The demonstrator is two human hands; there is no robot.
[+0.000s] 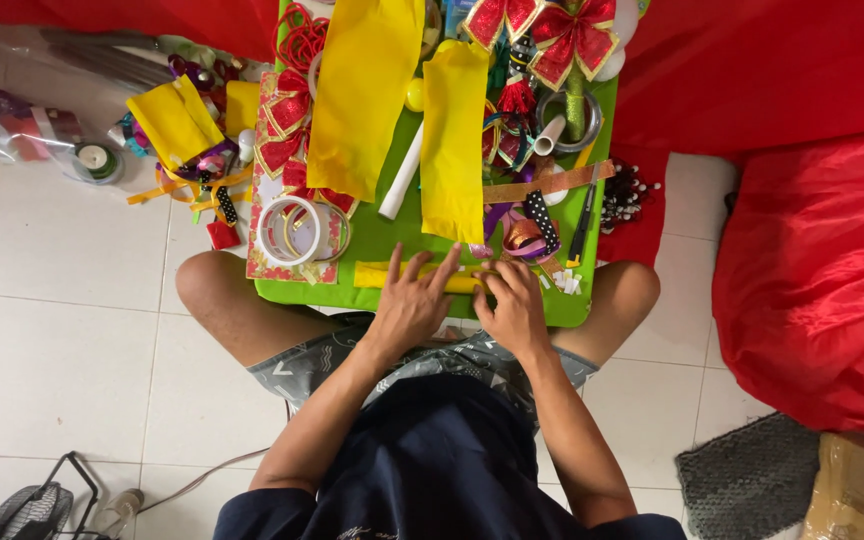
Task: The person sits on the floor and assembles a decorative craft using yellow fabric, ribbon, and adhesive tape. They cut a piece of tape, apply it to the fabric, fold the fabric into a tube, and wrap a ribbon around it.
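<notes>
Down at the green table's (pixel 372 240) near edge, the left hand (pixel 410 305) lies spread flat on a yellow strip (pixel 384 275). Beside it, the right hand (pixel 514 308) seems to pinch that strip's end, fingers curled.

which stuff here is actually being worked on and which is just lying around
In hand: left hand and right hand pressing the folded yellow strip.

Lying about: tape rolls, red bows, hanging yellow sheets, white tube, polka-dot ribbon.

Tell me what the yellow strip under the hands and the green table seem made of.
Yellow strip: likely matte crepe paper or thin fabric; it lies soft and creased under both hands. Green table: looks like smooth moulded plastic, with rounded corners and an even sheen.
</notes>
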